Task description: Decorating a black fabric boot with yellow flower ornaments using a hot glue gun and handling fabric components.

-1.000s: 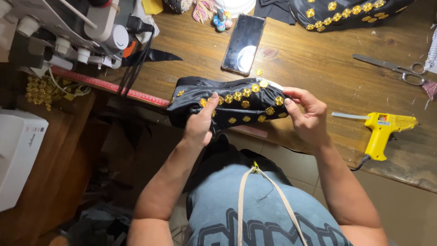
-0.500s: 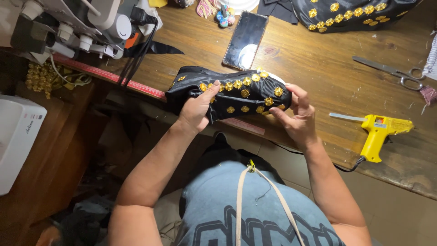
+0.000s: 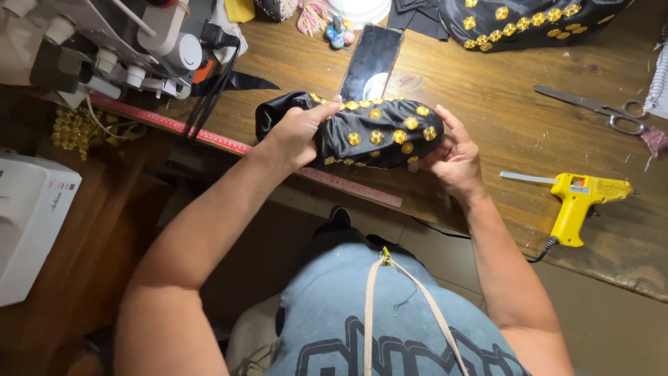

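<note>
Both hands, left hand (image 3: 300,132) and right hand (image 3: 456,161), are clamped on the ends of a black gold-flowered fabric piece (image 3: 376,132) over the wooden surface (image 3: 501,118).

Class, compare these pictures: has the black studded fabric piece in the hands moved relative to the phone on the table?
Yes. The black studded fabric piece has shifted up the table toward the phone, now overlapping its near end.

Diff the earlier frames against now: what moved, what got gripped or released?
Both hands, left hand and right hand, kept their grip on the black fabric piece with gold flowers, turning it slightly. Nothing released. Glue gun, scissors and phone stayed on the table.
</note>
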